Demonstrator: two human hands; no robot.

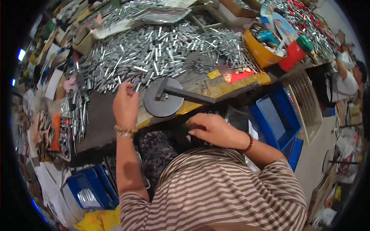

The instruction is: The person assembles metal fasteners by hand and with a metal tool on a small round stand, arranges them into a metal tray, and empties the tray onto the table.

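My left hand (126, 104) is at the near edge of a heap of small silvery metal pins or tubes (154, 48). Its fingers are curled together; whether a piece is between them is too small to tell. Just right of it lies a round grey metal disc (163, 107), and across that rests a hammer (185, 93) with its handle pointing right. A few tiny metal bits show beside the hammer head. My right hand (217, 130) hovers over my lap below the bench edge, thumb and fingers bent inward, with what they hold hidden.
Blue plastic trays (266, 111) stand right of my lap, beside a pale slotted basket (304, 104). A yellow tub (256, 50) and a red bottle with green cap (295, 54) sit at the bench's right. More blue trays (92, 184) are low left. Another person (343, 86) is far right.
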